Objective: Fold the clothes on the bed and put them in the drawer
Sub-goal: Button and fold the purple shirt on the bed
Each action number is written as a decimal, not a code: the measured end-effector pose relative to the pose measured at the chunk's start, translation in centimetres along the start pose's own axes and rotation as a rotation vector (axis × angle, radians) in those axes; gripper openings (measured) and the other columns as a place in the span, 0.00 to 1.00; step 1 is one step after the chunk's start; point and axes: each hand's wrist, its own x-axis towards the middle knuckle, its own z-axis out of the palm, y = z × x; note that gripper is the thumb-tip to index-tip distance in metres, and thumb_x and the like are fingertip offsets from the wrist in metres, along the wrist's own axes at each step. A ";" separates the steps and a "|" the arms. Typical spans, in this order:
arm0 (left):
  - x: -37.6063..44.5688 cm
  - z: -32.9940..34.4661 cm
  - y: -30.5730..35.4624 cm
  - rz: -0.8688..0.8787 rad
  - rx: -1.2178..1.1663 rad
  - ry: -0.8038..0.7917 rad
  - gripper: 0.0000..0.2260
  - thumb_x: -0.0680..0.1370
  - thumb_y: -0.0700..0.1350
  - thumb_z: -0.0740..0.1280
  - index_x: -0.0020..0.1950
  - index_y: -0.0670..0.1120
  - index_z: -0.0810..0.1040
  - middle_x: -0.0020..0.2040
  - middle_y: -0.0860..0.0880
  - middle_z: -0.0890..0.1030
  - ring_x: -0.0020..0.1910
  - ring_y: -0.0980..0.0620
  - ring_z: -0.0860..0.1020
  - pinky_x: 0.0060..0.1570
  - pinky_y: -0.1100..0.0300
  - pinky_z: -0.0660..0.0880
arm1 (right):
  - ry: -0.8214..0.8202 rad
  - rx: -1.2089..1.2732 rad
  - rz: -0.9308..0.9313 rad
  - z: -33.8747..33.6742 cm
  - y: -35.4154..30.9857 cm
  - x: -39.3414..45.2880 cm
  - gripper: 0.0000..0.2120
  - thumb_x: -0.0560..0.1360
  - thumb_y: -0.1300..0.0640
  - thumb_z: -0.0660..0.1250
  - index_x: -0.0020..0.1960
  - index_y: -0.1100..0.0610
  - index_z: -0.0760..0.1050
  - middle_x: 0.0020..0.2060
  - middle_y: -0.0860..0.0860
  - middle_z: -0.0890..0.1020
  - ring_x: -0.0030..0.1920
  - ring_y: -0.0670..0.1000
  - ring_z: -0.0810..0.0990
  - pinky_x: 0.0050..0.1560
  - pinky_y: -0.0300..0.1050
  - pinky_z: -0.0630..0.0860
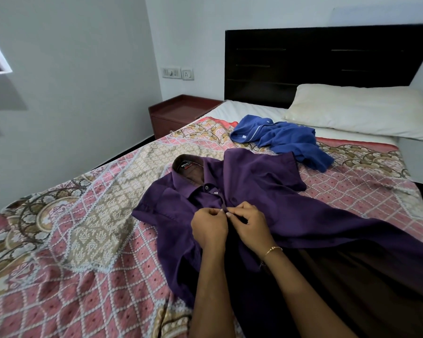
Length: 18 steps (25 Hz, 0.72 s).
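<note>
A purple collared shirt [254,191] lies face up across the patterned bedspread [83,228], collar toward the far left. My left hand [209,225] and my right hand [248,222] meet over its button placket at mid-chest, fingers curled and pinching the front edges together. A gold bracelet sits on my right wrist. The shirt's lower part is spread open, showing a dark brown lining. Behind it a crumpled blue garment [283,140] lies near the pillow.
A white pillow [359,111] rests against the dark headboard [327,62]. A reddish-brown bedside table with a drawer [178,113] stands left of the bed's head, under wall switches [177,73]. The bed's left edge runs close to the wall.
</note>
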 end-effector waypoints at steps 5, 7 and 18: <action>0.1 0.0 -0.2 0.005 -0.045 0.046 0.03 0.73 0.43 0.70 0.42 0.48 0.83 0.43 0.46 0.84 0.47 0.46 0.80 0.48 0.56 0.75 | -0.114 0.053 0.170 -0.7 -0.9 1.5 0.12 0.76 0.69 0.59 0.52 0.64 0.80 0.40 0.50 0.80 0.40 0.43 0.76 0.44 0.29 0.71; -0.1 0.0 -0.1 0.011 -0.051 0.047 0.05 0.74 0.42 0.69 0.44 0.46 0.84 0.44 0.45 0.84 0.47 0.45 0.80 0.48 0.55 0.76 | -0.133 -0.082 0.112 -0.7 -1.2 1.8 0.13 0.76 0.69 0.58 0.51 0.62 0.80 0.39 0.50 0.81 0.38 0.44 0.76 0.45 0.36 0.72; -0.3 0.2 -0.3 0.037 -0.135 0.071 0.06 0.75 0.39 0.67 0.44 0.43 0.84 0.43 0.44 0.83 0.44 0.46 0.79 0.45 0.58 0.74 | -0.024 -0.067 0.107 0.7 -1.3 1.4 0.06 0.74 0.63 0.67 0.47 0.61 0.82 0.45 0.55 0.84 0.47 0.51 0.81 0.51 0.42 0.75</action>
